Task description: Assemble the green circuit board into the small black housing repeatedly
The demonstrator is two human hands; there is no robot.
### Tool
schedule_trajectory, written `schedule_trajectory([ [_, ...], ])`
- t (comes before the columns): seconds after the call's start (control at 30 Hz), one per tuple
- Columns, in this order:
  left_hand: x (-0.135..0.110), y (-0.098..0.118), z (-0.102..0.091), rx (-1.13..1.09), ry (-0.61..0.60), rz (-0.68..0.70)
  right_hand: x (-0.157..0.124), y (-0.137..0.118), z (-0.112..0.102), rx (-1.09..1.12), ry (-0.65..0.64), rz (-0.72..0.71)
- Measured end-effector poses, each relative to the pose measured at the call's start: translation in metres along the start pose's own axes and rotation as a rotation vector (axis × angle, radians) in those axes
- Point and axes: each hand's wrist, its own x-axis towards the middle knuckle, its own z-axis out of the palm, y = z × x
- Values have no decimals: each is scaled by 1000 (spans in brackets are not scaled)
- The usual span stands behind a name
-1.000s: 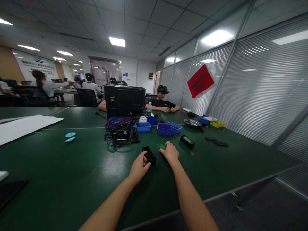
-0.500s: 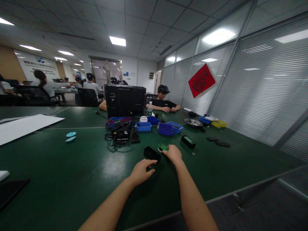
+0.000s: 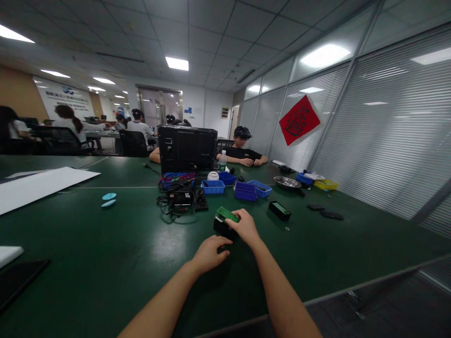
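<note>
A green circuit board (image 3: 226, 214) is pinched in my right hand (image 3: 245, 226), held over a black box-shaped housing (image 3: 222, 228) on the green table. Whether the board touches the housing I cannot tell. My left hand (image 3: 210, 254) lies just in front of the housing, fingers apart and holding nothing; its fingertips come close to the near side. A second black housing (image 3: 279, 211), with a greenish panel on top, stands to the right of my right hand.
Behind my hands are a black device with cables (image 3: 180, 199), blue bins (image 3: 213, 187) and a baseball (image 3: 213, 176). A metal bowl (image 3: 288, 182) and a yellow tray (image 3: 326, 184) stand at the right back. A person (image 3: 243, 152) sits across the table (image 3: 141, 291).
My right hand has carried the circuit board left, from beside the black housing to above it. My left hand has hardly moved; the whole view has shifted slightly.
</note>
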Motion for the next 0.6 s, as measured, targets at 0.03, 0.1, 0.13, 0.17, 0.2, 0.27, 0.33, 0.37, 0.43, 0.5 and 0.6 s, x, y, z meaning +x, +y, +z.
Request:
schedule_trajectory([
  [0.03, 0, 0, 0, 5, -1, -5, -1, -1, 1, -18, -13, 0],
  [0.1, 0, -1, 1, 13, -5, -6, -2, -1, 3, -57, -29, 3],
  [0.13, 0, -1, 1, 13, -5, -3, -2, -2, 2, -77, -39, 6],
  [0.17, 0, -2, 1, 11, -4, 1, -3, -2, 2, -98, -51, 9],
  [0.2, 0, -2, 1, 5, -4, 5, -3, -2, 2, -117, -65, 12],
  [0.27, 0, -2, 1, -8, -1, 11, -3, -3, 1, -154, -97, 20],
  [0.33, 0, -2, 1, -16, 3, 17, -4, -2, 1, -183, -122, 25],
  [0.37, 0, -2, 1, -17, 3, 19, -4, -2, 2, -193, -129, 29],
  [0.43, 0, -1, 1, -15, 2, 21, -5, -1, 4, -209, -141, 34],
  [0.5, 0, -1, 1, -11, 3, 16, -5, 0, 5, -222, -154, 41],
  [0.6, 0, 0, 1, -3, -4, 8, -6, 1, 6, -236, -170, 58],
])
